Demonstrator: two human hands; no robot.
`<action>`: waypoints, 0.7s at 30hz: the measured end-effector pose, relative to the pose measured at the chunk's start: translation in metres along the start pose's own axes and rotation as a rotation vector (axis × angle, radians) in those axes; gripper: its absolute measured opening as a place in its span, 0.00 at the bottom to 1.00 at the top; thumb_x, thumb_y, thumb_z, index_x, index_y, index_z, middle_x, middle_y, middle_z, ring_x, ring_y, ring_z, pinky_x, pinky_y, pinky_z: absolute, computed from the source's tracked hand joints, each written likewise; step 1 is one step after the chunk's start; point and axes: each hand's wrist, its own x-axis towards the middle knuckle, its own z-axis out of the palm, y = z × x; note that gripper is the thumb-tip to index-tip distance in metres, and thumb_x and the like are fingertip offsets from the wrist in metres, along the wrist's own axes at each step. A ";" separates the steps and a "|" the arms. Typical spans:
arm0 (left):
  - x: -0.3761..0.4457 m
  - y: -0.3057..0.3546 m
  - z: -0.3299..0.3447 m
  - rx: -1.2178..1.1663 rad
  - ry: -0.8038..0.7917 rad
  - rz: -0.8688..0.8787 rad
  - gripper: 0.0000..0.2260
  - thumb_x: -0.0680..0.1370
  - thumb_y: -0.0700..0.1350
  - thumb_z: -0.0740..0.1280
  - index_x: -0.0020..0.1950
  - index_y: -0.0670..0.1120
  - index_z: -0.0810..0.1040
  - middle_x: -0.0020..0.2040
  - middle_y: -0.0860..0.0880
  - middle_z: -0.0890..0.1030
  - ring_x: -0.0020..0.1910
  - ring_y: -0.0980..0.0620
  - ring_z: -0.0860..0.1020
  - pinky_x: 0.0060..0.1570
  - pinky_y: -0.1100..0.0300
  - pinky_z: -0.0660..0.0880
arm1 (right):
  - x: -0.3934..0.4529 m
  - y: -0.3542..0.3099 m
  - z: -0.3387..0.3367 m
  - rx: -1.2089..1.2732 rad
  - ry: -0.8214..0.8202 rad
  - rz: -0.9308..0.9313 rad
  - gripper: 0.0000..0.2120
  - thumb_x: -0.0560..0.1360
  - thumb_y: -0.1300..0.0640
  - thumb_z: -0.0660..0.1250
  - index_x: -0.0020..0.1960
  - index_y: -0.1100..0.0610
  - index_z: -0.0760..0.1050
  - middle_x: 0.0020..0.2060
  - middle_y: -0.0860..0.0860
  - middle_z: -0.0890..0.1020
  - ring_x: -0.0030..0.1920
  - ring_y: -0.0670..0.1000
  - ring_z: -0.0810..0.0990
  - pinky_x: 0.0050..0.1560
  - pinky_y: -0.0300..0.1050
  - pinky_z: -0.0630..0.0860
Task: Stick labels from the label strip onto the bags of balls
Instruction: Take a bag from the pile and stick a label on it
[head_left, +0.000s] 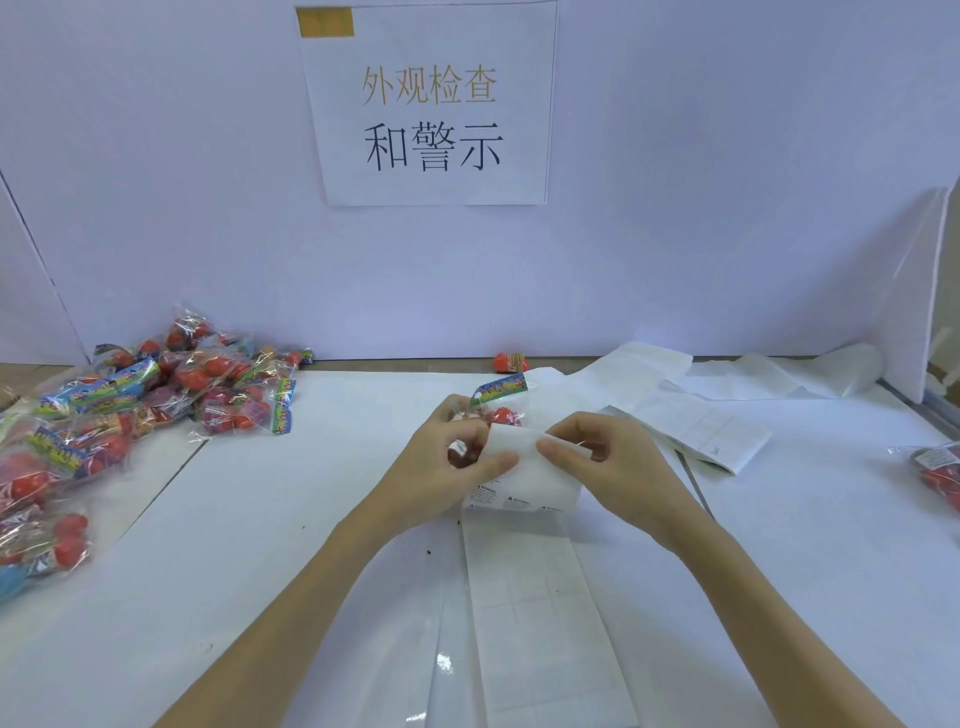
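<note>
Pinching the label strip (524, 467) at frame centre, left hand (447, 462) and right hand (608, 457) hide a red-balled bag (498, 405); bare white table (260, 545) lies lower left.

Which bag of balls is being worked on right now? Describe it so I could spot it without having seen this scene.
Start at the paper sign on the back wall and drop straight down to the white table. There the left hand holds one bag of balls behind the folded label strip. Unlike the pile of bags at far left, it sits alone, mid-table.
</note>
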 end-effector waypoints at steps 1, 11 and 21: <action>0.001 -0.001 0.000 -0.012 0.012 -0.011 0.09 0.78 0.45 0.75 0.45 0.40 0.84 0.57 0.46 0.73 0.44 0.53 0.74 0.43 0.60 0.75 | 0.000 0.000 0.001 0.003 0.015 -0.014 0.01 0.79 0.52 0.74 0.48 0.47 0.84 0.44 0.41 0.86 0.47 0.54 0.85 0.51 0.56 0.82; 0.001 -0.004 0.001 -0.012 0.008 -0.015 0.12 0.81 0.51 0.70 0.47 0.45 0.87 0.57 0.42 0.77 0.52 0.63 0.74 0.46 0.68 0.76 | -0.006 0.000 0.016 -0.107 0.044 -0.209 0.13 0.74 0.52 0.79 0.55 0.43 0.80 0.53 0.37 0.83 0.56 0.39 0.79 0.53 0.32 0.72; 0.006 -0.003 0.001 -0.243 0.130 -0.137 0.14 0.84 0.46 0.66 0.44 0.45 0.87 0.48 0.46 0.77 0.39 0.60 0.76 0.36 0.67 0.75 | -0.004 -0.004 0.013 0.180 0.031 0.001 0.13 0.73 0.58 0.80 0.53 0.44 0.83 0.51 0.39 0.85 0.45 0.46 0.86 0.38 0.36 0.78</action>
